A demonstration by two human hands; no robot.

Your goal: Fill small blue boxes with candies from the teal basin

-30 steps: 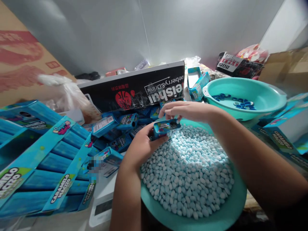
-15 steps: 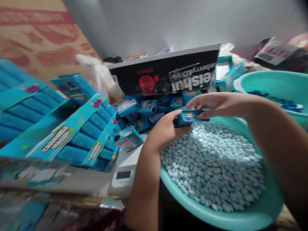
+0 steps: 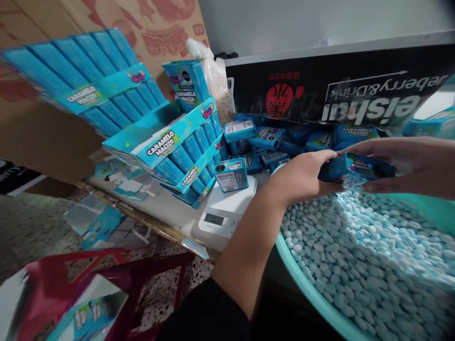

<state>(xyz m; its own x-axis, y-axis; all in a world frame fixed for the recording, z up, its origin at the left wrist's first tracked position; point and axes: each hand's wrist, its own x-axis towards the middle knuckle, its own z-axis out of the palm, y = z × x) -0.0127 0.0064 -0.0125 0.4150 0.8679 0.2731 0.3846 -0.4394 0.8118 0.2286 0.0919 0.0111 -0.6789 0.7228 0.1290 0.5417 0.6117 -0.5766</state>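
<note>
My left hand (image 3: 302, 177) and my right hand (image 3: 412, 163) both grip a small blue candy box (image 3: 353, 166), one at each end, just above a teal basin (image 3: 302, 284) heaped with pale blue candies (image 3: 369, 255). The left hand's fingers wrap the box's left end. The right hand's fingers lie along its right end and top. A pile of the same small blue boxes (image 3: 270, 142) lies behind the hands. One more small box (image 3: 231, 174) stands upright on a white scale (image 3: 227, 208).
Blue display cartons (image 3: 170, 142) stand at the left, a taller stack (image 3: 78, 80) behind them. A black printed box (image 3: 341, 90) stands at the back. Flat blue box blanks (image 3: 95, 220) lie on the floor, with a red stool (image 3: 81, 279) at the lower left.
The view has swung left and down, so the floor, stool and display cartons fill the left. Both hands keep hold of the small box over the basin.
</note>
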